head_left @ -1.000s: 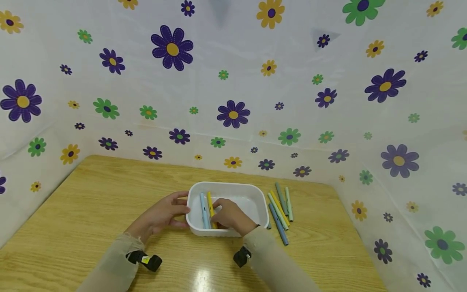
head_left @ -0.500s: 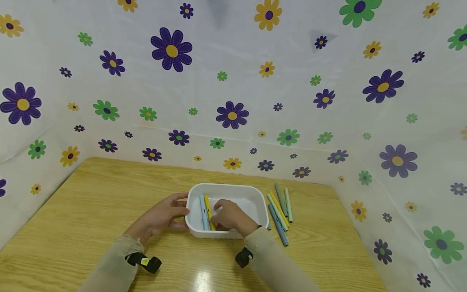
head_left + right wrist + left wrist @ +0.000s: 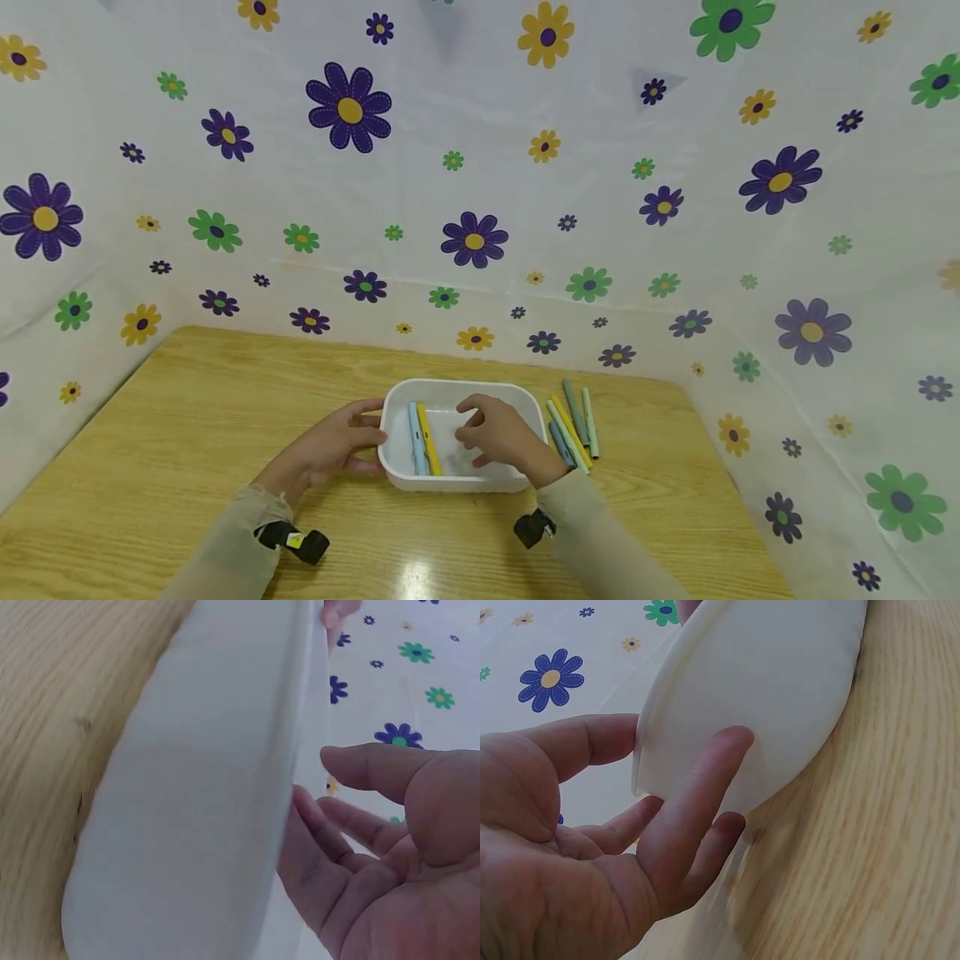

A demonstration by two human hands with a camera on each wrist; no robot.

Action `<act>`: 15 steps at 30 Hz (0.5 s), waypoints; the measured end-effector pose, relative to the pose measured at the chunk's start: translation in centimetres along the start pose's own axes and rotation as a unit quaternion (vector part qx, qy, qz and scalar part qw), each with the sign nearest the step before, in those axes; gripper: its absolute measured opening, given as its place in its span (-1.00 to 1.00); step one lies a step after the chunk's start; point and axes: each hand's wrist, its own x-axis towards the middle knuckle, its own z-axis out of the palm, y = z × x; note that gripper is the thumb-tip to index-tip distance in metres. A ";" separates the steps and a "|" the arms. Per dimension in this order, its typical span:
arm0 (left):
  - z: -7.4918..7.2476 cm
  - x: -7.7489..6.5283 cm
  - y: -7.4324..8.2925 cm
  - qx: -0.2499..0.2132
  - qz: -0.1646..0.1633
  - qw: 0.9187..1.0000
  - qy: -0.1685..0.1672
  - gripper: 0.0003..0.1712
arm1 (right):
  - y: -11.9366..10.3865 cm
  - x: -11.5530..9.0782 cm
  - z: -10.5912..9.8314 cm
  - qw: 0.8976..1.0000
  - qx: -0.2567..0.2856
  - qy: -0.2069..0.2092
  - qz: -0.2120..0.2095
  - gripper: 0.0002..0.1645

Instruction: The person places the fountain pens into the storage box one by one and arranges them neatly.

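A white plastic tray (image 3: pixel 408 481) sits on the table. Inside, at its left end, a light blue pen (image 3: pixel 417 440) and a yellow pen (image 3: pixel 429 440) lie side by side. My left hand (image 3: pixel 337 442) is at the tray's left end, and in the left wrist view its fingers (image 3: pixel 697 787) touch the outer wall and rim. My right hand (image 3: pixel 498 433) is over the right half of the tray, fingers apart and holding nothing. In the right wrist view the tray's wall (image 3: pixel 187 780) partly hides its fingertips.
To the tray's right lie several loose pens: a dark green pen (image 3: pixel 575 410), a pale green pen (image 3: pixel 591 423), a yellow pen (image 3: pixel 567 414) and a blue pen (image 3: pixel 559 443) among them. A flower-printed sheet (image 3: pixel 480 183) surrounds the wooden table (image 3: pixel 262 375) at the back and sides.
My right hand has let go of the yellow pen beside the light blue one and moved right within the tray. My left hand stays at the tray's left end.
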 end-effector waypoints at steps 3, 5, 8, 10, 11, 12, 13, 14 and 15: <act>0.0 0.0 0.1 -0.002 -0.001 1.000 0.000 -0.16 | 0.5 -0.2 -1.3 0.999 0.000 0.018 -0.027 -0.53; 0.0 0.1 0.1 -0.002 0.000 1.000 -0.002 -0.15 | 1.1 -0.4 -2.2 0.998 -0.002 0.038 -0.045 -0.56; 0.0 0.1 0.2 -0.004 0.001 1.000 -0.004 -0.15 | 2.1 -0.7 -3.7 0.995 0.003 0.077 -0.069 -0.59; 0.0 0.1 0.2 -0.004 0.001 1.000 -0.004 -0.15 | 3.0 -1.0 -4.7 0.992 0.010 0.098 -0.077 -0.58; 0.0 0.1 0.2 -0.005 0.000 1.000 -0.004 -0.15 | 3.4 -1.1 -5.3 0.991 0.009 0.109 -0.077 -0.57; 0.0 0.2 0.2 -0.005 0.000 1.000 -0.005 -0.14 | 3.8 -1.2 -5.9 0.990 0.007 0.118 -0.075 -0.55; 0.0 0.2 0.2 -0.005 0.000 1.000 -0.005 -0.14 | 4.2 -1.3 -6.4 0.989 0.001 0.126 -0.071 -0.54; 0.0 0.2 0.2 -0.005 0.000 1.000 -0.004 -0.14 | 4.6 -1.4 -7.0 0.989 -0.005 0.132 -0.065 -0.52; 0.0 0.2 0.2 -0.005 -0.001 1.000 -0.003 -0.14 | 5.0 -1.6 -7.6 0.989 -0.014 0.137 -0.057 -0.51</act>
